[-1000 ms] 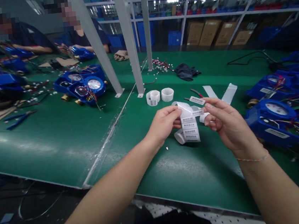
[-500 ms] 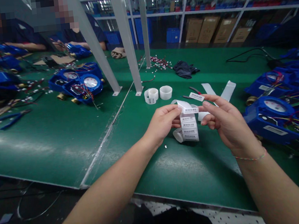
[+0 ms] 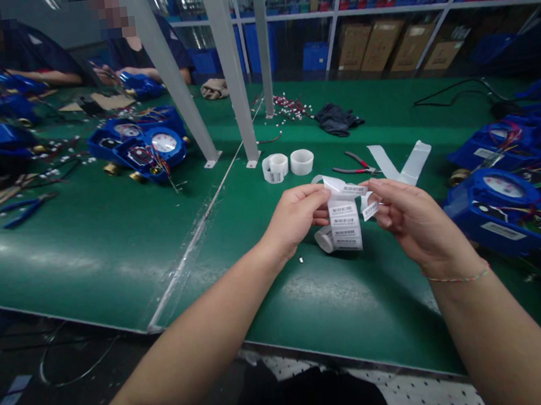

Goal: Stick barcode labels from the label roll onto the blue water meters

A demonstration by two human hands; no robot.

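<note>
My left hand (image 3: 301,215) pinches a strip of white barcode labels (image 3: 345,222) between thumb and fingers. Its rolled end hangs below, just over the green bench. At the strip's top fold, one barcode label (image 3: 355,190) stands partly off the backing, and the thumb and index finger of my right hand (image 3: 404,214) are closed on its right end. A second loose barcode label (image 3: 370,210) clings to the lower fingers of that hand. Behind my hands lie pliers (image 3: 357,165) with red-and-black handles and pieces of white backing strip (image 3: 415,163).
Two label rolls (image 3: 302,162) stand on the bench (image 3: 237,257) ahead. Blue meters (image 3: 497,204) with loose wires crowd the right; more meters (image 3: 142,148) sit left. Grey posts (image 3: 232,71) rise from the bench. A dark cloth (image 3: 336,119) lies farther back. Co-workers sit at upper left.
My right fingers have closed on the end of the label at the strip's fold and lifted it. The loose label has shifted from the index fingertip down to the lower fingers.
</note>
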